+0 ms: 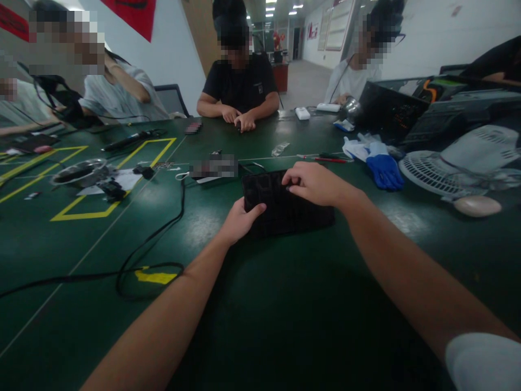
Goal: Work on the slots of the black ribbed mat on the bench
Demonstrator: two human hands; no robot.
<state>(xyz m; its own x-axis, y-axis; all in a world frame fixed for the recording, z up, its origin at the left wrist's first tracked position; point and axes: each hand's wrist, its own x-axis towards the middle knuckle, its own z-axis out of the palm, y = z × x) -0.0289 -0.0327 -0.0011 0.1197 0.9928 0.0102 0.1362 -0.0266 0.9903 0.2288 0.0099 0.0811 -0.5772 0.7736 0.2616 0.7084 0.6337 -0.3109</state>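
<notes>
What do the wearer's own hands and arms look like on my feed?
The left hand and right hand are bare, without gloves. The left forearm and right forearm are uncovered too, with no watch visible. A pale, whitish sleeve shows at the lower right; no left sleeve is in view.

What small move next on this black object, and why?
Perhaps firm the left grip before moving the right grip: the left thumb laps the black object at its left end, the right fingers bend over its upper face, and its right end looks unheld.
</notes>
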